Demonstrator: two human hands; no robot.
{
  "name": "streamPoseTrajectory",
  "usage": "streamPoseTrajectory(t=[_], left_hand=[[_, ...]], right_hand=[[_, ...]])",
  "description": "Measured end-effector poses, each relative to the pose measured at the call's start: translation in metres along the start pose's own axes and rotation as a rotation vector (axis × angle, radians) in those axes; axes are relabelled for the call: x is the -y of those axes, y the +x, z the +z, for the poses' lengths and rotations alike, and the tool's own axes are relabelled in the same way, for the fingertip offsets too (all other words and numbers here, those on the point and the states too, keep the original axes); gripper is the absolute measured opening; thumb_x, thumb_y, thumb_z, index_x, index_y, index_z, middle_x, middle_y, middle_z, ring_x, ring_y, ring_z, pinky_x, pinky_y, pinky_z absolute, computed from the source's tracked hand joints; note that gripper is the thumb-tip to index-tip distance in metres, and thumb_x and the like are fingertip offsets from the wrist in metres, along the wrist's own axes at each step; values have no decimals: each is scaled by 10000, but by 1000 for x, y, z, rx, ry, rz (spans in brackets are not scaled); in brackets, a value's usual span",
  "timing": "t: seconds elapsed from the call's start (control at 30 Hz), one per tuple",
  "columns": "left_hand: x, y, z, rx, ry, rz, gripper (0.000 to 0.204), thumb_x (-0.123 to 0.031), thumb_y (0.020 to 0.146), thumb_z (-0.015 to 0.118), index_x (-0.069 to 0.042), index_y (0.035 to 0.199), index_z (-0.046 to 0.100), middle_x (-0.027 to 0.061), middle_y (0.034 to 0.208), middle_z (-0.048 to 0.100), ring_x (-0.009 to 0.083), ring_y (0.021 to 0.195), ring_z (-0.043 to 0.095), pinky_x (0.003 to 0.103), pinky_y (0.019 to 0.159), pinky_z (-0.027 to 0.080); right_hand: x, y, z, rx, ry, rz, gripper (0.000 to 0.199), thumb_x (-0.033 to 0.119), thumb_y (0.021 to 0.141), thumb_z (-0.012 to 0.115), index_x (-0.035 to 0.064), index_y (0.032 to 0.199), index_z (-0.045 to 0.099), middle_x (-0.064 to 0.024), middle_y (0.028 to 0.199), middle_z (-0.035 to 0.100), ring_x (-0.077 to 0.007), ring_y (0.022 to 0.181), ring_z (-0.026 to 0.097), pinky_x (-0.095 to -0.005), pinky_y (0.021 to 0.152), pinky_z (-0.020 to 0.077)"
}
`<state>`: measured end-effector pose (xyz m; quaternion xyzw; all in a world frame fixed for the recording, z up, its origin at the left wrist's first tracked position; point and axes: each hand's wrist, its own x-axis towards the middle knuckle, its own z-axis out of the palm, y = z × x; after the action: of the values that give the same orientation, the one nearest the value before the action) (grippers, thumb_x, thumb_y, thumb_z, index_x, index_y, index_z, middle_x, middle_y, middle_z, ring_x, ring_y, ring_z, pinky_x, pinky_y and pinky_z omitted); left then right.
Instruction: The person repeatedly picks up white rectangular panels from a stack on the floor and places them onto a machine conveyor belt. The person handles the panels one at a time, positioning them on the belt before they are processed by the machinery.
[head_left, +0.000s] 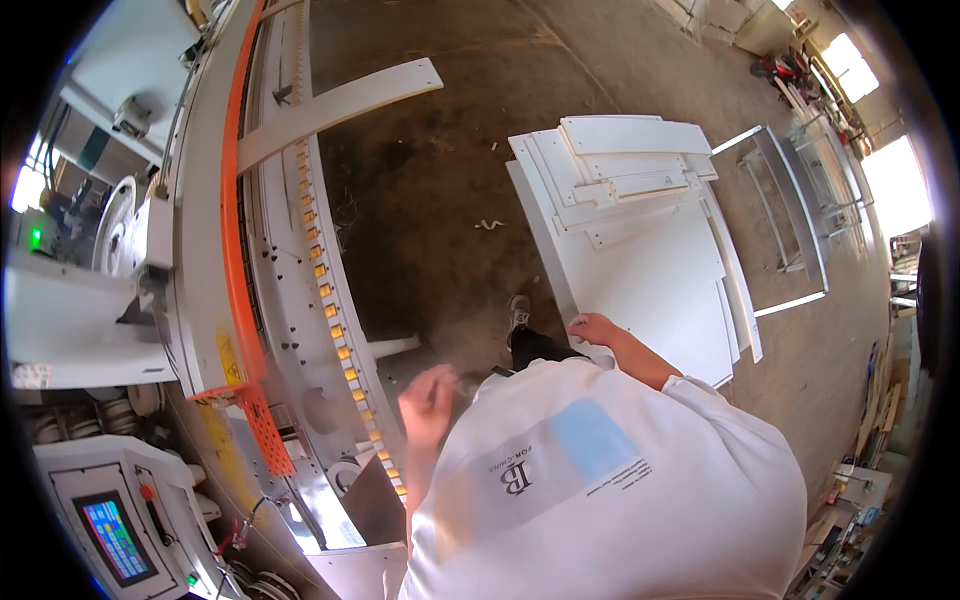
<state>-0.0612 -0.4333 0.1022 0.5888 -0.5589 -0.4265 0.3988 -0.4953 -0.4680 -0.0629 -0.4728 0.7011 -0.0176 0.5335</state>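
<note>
My left hand (pixel 428 400) is raised beside the roller rail of a long machine, smeared by motion, so its fingers cannot be read. Nothing shows in it. My right hand (pixel 594 328) is at the near left edge of a stack of white panels (pixel 650 270), its fingers curled in with no object visible in them. Whether it touches the stack, I cannot tell. A long narrow white board (pixel 350 105) lies across the machine's far part, its free end jutting out over the floor.
The machine's orange guard (pixel 238 200) and yellow rollers (pixel 336 332) run along my left. A control panel with a lit screen (pixel 115 535) stands at lower left. Beyond the stack is a metal frame (pixel 800 220). White scraps (pixel 488 225) lie on the concrete floor.
</note>
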Motion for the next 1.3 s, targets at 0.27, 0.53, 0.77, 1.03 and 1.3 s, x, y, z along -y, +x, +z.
streamPoseTrajectory(t=[0.27,0.53,0.77,1.03,1.3], left_hand=[[25,48,64,179,46,-246,220,-139,941,650,5,1103,686,127,904,732,155,798,703,279,744,559],[14,92,124,383,204,-523,305,-220,930,645,-74,1197,666,100,951,746,166,842,720,312,764,559],[28,59,137,491,249,-670,366,-287,936,663,-86,1241,640,69,992,740,173,905,702,311,835,543],[36,66,146,456,250,-714,347,-285,926,674,-89,1212,654,105,974,738,186,901,709,312,816,543],[32,94,161,411,304,-583,303,-243,914,668,-88,1175,668,132,976,740,221,912,724,324,802,555]], right_hand=[[-69,79,-62,-35,297,177,410,413,878,697,89,1128,679,-46,1001,712,-162,812,683,-320,618,525],[-108,198,-169,-268,538,298,483,468,883,671,106,1201,643,-40,1041,695,-162,858,649,-337,679,504],[-111,297,-247,-538,1136,402,607,520,874,691,141,1333,575,-74,1257,603,-199,1123,566,-420,840,497],[-97,305,-274,-691,1675,474,389,419,875,755,185,1161,633,27,990,573,-105,826,523,-337,883,478],[-89,220,-283,-909,1727,-25,274,348,879,755,152,998,605,42,838,443,-85,776,428,-300,812,437]])
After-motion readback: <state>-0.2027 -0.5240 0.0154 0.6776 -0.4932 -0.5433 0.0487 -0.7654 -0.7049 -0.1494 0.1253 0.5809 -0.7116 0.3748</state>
